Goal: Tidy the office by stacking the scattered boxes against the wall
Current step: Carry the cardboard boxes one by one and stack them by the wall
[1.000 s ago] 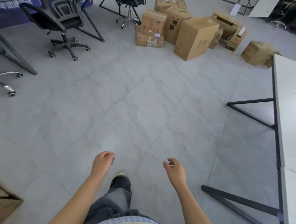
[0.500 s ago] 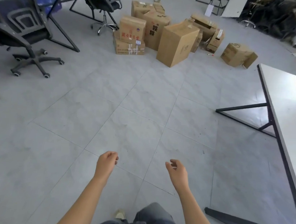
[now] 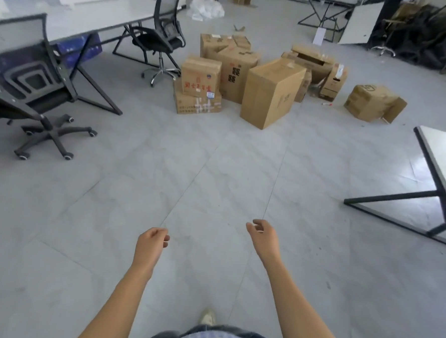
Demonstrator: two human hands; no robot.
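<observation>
Progress seems slight: brown cardboard boxes (image 3: 271, 93) lie scattered in a loose cluster on the grey tiled floor (image 3: 216, 168), well ahead, none visibly against a wall. Both the left hand (image 3: 150, 245) and right hand (image 3: 263, 235) hang loosely curled, empty.

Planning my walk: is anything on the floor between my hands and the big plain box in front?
No. In the head view only bare grey floor tiles lie between the left hand, the right hand and the big plain box.
</observation>
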